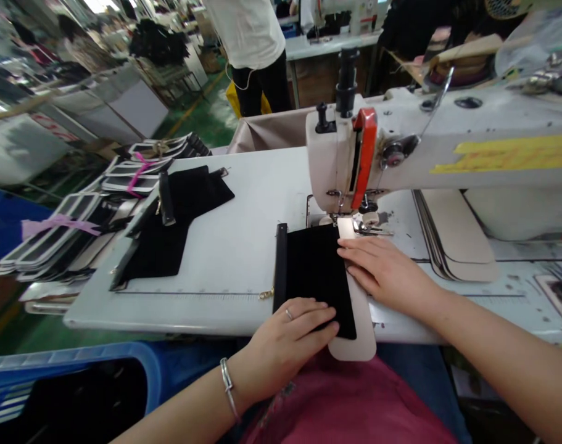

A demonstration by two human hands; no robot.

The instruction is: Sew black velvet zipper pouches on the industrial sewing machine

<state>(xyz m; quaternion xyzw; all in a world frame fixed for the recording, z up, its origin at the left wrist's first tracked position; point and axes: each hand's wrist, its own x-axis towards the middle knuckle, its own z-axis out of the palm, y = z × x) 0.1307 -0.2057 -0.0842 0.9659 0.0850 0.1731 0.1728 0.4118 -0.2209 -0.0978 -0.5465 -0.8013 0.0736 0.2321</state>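
A black fabric piece with a zipper strip along its left side lies over a beige panel. Their far end sits at the needle area of the white sewing machine. My left hand rests on the near part of the black fabric, fingers stretched out. On the beige panel's right edge, close to the presser foot, my right hand lies flat with fingers extended. A gold zipper pull hangs out at the left of the strip. The undersides of both hands are hidden.
More black zippered pieces lie on the table's left. Beyond them are tied bundles of panels. Beige panels are stacked under the machine arm. A blue basket holds dark fabric at lower left. A person stands behind the table.
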